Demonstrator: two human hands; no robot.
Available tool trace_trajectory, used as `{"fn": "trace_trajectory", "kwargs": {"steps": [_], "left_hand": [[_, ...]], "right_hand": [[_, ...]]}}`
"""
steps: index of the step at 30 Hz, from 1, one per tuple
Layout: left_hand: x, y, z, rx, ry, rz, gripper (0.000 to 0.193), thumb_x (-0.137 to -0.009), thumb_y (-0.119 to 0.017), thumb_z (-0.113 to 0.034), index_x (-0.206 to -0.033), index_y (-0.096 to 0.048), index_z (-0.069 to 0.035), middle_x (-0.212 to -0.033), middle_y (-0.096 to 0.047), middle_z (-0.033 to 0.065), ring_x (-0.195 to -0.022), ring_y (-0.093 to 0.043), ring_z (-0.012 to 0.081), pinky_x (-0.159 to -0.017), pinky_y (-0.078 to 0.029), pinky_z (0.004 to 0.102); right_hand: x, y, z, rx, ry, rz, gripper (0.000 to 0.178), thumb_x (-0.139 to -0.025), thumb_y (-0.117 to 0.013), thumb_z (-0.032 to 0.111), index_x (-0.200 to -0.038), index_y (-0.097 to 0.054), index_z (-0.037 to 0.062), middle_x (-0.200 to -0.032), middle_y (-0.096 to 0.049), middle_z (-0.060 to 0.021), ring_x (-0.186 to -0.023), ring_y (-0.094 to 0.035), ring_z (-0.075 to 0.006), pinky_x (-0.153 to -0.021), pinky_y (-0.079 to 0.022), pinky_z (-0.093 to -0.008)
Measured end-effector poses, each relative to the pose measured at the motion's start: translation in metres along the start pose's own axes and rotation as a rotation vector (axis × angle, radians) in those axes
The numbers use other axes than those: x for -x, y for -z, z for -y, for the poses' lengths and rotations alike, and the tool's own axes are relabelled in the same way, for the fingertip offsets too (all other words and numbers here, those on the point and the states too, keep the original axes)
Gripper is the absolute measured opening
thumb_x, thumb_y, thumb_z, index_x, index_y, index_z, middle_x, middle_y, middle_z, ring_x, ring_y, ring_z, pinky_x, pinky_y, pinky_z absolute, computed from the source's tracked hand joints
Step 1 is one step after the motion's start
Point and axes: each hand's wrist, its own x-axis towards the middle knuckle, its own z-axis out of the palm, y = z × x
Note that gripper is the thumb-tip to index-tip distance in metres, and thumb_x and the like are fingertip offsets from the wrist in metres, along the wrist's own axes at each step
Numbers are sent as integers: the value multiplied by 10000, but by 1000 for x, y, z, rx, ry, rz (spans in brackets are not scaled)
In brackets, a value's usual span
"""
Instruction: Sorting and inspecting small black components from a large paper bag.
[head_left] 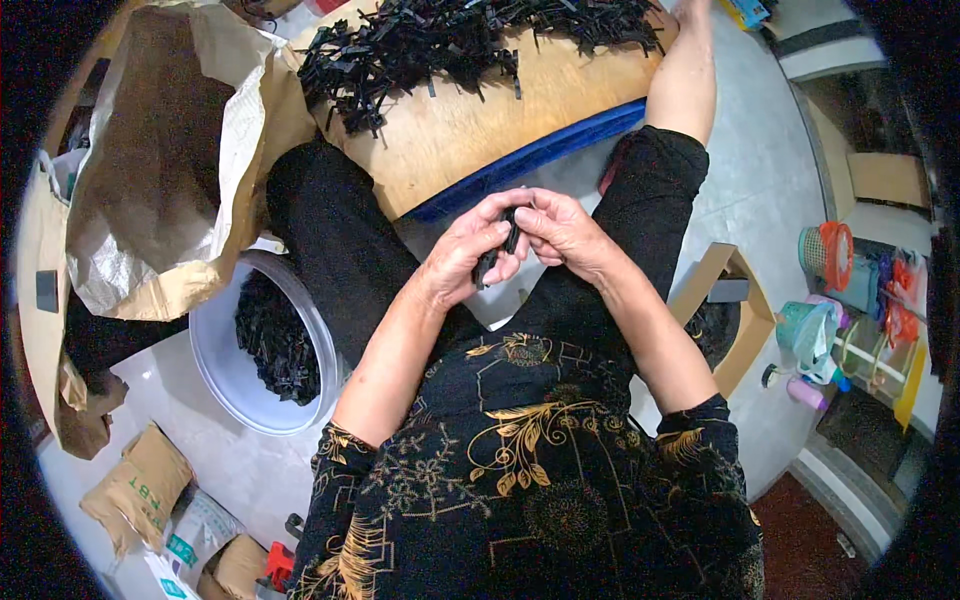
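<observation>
Over my lap, my left hand (470,248) and my right hand (562,232) come together with fingertips nearly touching. Between them is a small bundle of narrow black pieces (487,266), partly covered by my fingers. The left hand is closed around its lower part; the right thumb and fingers pinch its upper end. How many pieces it has I cannot make out. Beyond my knees, a heap of similar black strip-like pieces (430,52) lies spread on a wooden board (430,165) with a blue edge.
At my left stand a white tub (207,345) holding black pieces (275,340) and a large open paper sack (160,150). Brown packages (138,490) lie lower left. An open cardboard box (755,350) is by my right thigh; colourful baskets (828,253) hang or stand farther right.
</observation>
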Motion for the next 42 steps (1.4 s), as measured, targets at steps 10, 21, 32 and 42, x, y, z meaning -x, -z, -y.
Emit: {"fn": "trace_trajectory", "kwargs": {"steps": [10,21,32,42], "left_hand": [[1,-3,9,-564,-61,-205,415,-856,-489,-58,-1253,-368,-73,-938,-564,44,-739,-581,74,-427,-365,156],[-9,4,9,-577,-100,-507,364,-866,-480,-75,-1226,-423,-87,-791,-542,-3,-628,-503,32,-428,-369,175],[-15,11,13,-706,-148,-606,322,-858,-466,-41,-1180,-479,-56,-835,-563,31,-694,-531,95,-630,-452,234],[-22,11,14,-1048,-313,-653,337,-800,-502,-4,-1136,-487,-29,-827,-586,107,-689,-551,133,-648,-454,272]], "right_hand": [[-7,2,-11,373,226,-141,217,-874,-548,265,-961,-533,67,-629,-498,52,-423,-337,8,-350,-220,-157],[-6,-23,-8,61,-94,-241,335,-944,-384,302,-1201,-403,87,-552,-366,56,-407,-276,-27,-346,-207,-181],[-21,-30,1,-10,-137,-266,260,-937,-390,262,-1158,-397,125,-541,-310,76,-397,-252,-18,-347,-195,-170],[-39,4,-8,507,18,-193,234,-922,-407,230,-1074,-474,66,-609,-452,5,-521,-439,-73,-460,-350,-227]]}}
